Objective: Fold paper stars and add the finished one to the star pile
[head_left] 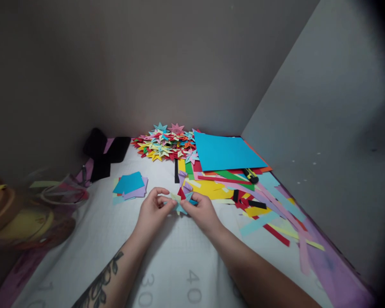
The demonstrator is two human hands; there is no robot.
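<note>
Just beyond folded paper (181, 208), coloured scraps (257, 205)

From where I stand, the small pointed folded-paper piece (181, 209) at the dial's centre mixes light blue, pale yellow, red and lilac. Toward twelve, the heaped folded-paper stars (162, 147) flash red, yellow, pink, green and pale blue. Between one and two lies a plain bright-blue rectangular paper sheet (229, 153); around three, narrow paper strips (277, 234) show pink, red, lilac and yellow. At six, grey numerals mark the white tabletop covering (167, 256).
</note>
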